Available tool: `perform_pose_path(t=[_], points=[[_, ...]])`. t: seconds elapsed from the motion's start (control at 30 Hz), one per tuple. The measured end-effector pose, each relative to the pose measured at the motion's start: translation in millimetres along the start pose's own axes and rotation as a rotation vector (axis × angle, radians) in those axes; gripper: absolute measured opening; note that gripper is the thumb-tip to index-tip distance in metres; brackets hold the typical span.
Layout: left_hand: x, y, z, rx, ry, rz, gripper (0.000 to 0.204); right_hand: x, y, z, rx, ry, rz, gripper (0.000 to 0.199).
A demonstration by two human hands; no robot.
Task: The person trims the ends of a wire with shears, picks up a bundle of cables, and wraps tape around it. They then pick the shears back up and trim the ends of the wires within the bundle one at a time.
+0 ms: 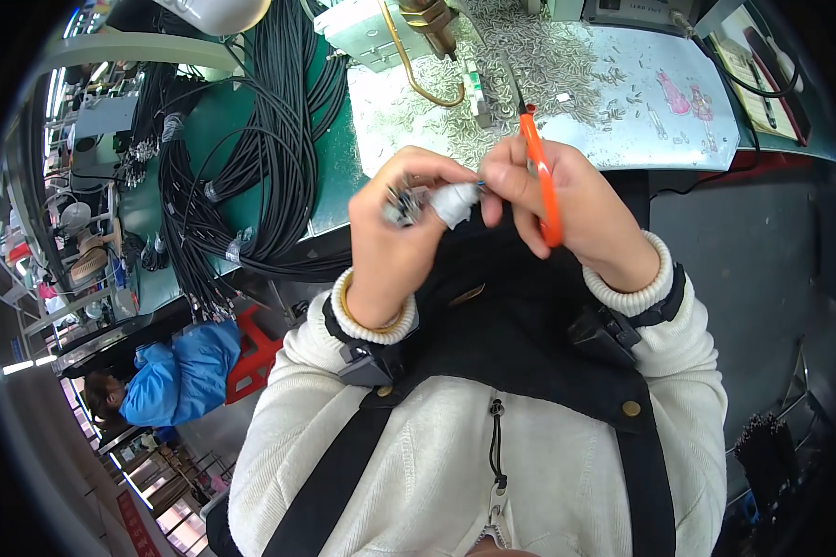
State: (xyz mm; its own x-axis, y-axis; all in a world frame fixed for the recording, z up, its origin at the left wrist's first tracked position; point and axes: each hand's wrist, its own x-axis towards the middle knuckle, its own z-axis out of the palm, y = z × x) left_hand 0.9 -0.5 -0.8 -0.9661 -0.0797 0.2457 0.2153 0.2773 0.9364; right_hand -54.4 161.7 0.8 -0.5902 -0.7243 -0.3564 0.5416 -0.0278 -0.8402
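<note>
In front of my chest, my left hand (395, 209) is closed around a small bundle of metal-ended pieces (404, 206) with a whitish wrapping (454, 203) at one end. My right hand (567, 190) holds orange-handled scissors (545, 186), their dark slim blades pointing away from me over the work plate. Thumb and fingertips of that same hand pinch at the tip of the whitish wrapping, close against my left fingertips. A small bluish bit shows between them, too tiny to name.
A pale work plate (622, 139) strewn with small metal pieces (567, 60) lies ahead, under a machine with a brass-coloured nozzle (429, 20). Black cable coils (279, 139) cover the green bench on the left. A notebook (757, 84) rests far right. A person in blue (181, 371) sits lower left.
</note>
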Motion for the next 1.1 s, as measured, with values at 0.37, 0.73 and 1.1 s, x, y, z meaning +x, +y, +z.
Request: perform_pose_path(t=[0.37,0.73,1.1], points=[[9.9,16.4,-18.5,-0.61,-0.145,-0.821,0.015,-0.5,9.8,-5.3,-1.461,0.401,-1.244,0.029],[-4.4,1.9,4.8,0.04,0.028,0.021,0.016,5.5,34.9,8.6,-0.675,0.471,-0.89,0.022],[-0.4,19.5,-4.2,-0.381,0.102,-0.55,0.012,-12.5,24.1,9.7,-0.859,0.325,-0.49,0.019]])
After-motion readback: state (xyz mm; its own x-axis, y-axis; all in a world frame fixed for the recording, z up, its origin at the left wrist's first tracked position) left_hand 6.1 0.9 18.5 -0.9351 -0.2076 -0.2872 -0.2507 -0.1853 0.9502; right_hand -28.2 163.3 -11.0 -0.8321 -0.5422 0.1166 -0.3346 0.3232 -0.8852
